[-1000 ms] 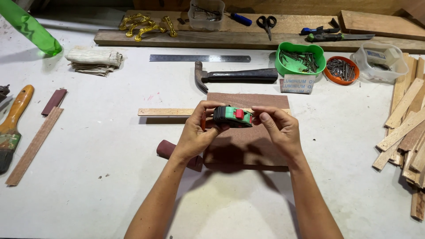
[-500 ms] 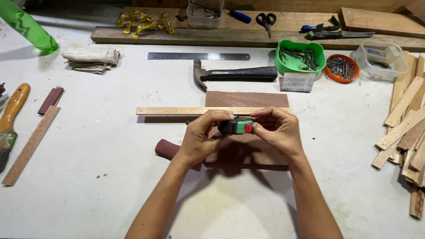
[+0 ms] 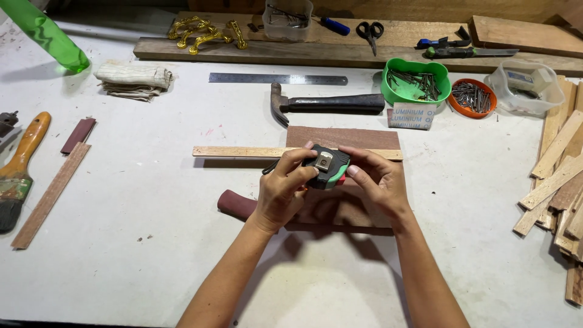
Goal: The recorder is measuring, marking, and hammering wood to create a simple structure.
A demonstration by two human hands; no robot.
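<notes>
I see left hand (image 3: 282, 191) and right hand (image 3: 376, 179) both grasping the tape measure (image 3: 327, 165) | held above the brown board (image 3: 346, 138), just by the wooden strip (image 3: 243, 151) | hammer (image 3: 328, 103) lies beyond on the surface (image 3: 139, 243).

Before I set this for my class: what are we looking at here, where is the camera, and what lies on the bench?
The picture comes from a camera worn on a person's head, looking down at their own bare hands. The left hand and right hand together hold a small black and green tape measure above a brown wooden board. A pale wooden strip lies across that board on the white bench. Further back lie a hammer, a steel ruler, a green bowl of nails and scissors. A paintbrush lies far left.
</notes>
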